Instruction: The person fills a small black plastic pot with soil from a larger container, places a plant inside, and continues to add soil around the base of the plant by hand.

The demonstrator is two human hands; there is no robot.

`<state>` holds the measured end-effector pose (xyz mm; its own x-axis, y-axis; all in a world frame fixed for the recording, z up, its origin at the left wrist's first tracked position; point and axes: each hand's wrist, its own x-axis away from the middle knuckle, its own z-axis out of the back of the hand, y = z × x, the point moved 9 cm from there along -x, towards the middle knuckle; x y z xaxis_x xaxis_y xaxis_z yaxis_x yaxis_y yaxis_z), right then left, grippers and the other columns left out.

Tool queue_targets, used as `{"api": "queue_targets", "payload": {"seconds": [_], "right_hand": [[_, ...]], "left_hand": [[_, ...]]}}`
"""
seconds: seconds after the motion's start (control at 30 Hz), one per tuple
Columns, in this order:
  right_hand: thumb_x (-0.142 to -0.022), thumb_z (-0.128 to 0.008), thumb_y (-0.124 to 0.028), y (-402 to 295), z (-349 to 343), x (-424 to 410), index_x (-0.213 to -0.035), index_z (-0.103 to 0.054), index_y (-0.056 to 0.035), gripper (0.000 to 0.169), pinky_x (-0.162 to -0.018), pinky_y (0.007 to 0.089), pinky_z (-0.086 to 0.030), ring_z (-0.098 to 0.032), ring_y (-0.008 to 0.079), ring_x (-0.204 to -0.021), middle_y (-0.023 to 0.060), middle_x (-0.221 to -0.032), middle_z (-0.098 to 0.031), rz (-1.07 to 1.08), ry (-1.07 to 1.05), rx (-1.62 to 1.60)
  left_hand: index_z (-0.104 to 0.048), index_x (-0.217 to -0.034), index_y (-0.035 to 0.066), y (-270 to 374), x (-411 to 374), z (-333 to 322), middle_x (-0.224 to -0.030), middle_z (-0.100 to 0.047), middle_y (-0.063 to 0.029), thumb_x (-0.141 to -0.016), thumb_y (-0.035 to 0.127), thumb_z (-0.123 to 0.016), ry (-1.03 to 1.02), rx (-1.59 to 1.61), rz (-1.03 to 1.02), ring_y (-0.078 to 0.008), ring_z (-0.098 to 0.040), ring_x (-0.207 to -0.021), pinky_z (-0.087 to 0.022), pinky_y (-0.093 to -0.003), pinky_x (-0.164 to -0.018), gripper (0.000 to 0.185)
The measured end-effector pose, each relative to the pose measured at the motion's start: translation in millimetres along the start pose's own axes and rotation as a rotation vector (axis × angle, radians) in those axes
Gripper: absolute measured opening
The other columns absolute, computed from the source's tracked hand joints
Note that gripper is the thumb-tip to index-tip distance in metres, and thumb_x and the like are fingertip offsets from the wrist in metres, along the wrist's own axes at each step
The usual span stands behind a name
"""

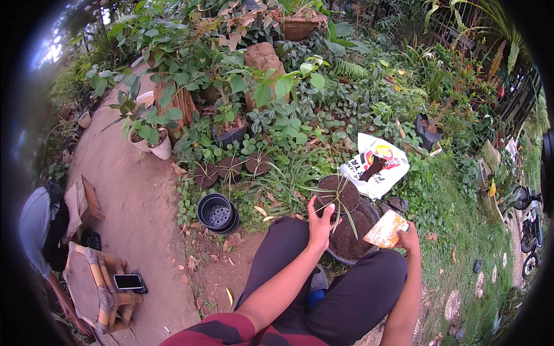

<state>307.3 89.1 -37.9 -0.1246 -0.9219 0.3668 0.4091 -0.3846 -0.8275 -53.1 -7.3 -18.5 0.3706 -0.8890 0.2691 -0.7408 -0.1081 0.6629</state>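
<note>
My left hand [319, 231] grips the side of a dark plastic nursery pot [319, 206], filled with brown soil. A young plant with narrow striped leaves [337, 195] grows from the pot, some leaves hanging over its rim. Below it is a round dark basin [375, 212] of loose soil, partly hidden by the pot and my knees. In my right hand [408, 238] is a worn orange-and-white piece, apparently a scoop or cut container [385, 230], held at the basin's right side. Whether it carries soil cannot be seen.
Nested black pots [217, 213] stand left of my knees. Potted seedlings [229, 168] line the plant bed. A printed white sack [391, 179] shows dark soil. Leftward, a phone [128, 281] rests on a bamboo stool [82, 277], near another person [37, 229].
</note>
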Motion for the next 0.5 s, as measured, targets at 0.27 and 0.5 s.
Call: {"api": "queue_targets", "payload": {"seconds": [0.27, 0.5], "right_hand": [[-0.092, -0.060, -0.019, 182.3, -15.7, 11.4, -0.131, -0.045, -0.0011, 0.046, -0.075, 0.0367, -0.052, -0.066, 0.0311, -0.090, 0.0189, -0.109, -0.064, 0.000, 0.134, 0.082], [-0.094, -0.058, -0.023, 187.8, -36.8, 29.5, -0.132, -0.045, -0.0016, 0.046, -0.073, 0.0360, -0.053, -0.066, 0.0291, -0.088, 0.0178, -0.109, -0.063, -0.129, 0.171, 0.324]], "left_hand": [[-0.015, -0.147, 0.013, 19.4, 3.1, 9.4, -0.128, -0.046, -0.0128, -0.095, 0.023, -0.060, -0.066, 0.071, -0.034, -0.0231, -0.056, -0.109, -0.055, -0.0487, -0.087, 0.070], [-0.011, -0.150, 0.014, 48.9, 0.4, 33.6, -0.131, -0.042, -0.0132, -0.094, 0.023, -0.060, -0.035, 0.045, -0.066, -0.0251, -0.056, -0.108, -0.056, -0.0490, -0.085, 0.074]]}}
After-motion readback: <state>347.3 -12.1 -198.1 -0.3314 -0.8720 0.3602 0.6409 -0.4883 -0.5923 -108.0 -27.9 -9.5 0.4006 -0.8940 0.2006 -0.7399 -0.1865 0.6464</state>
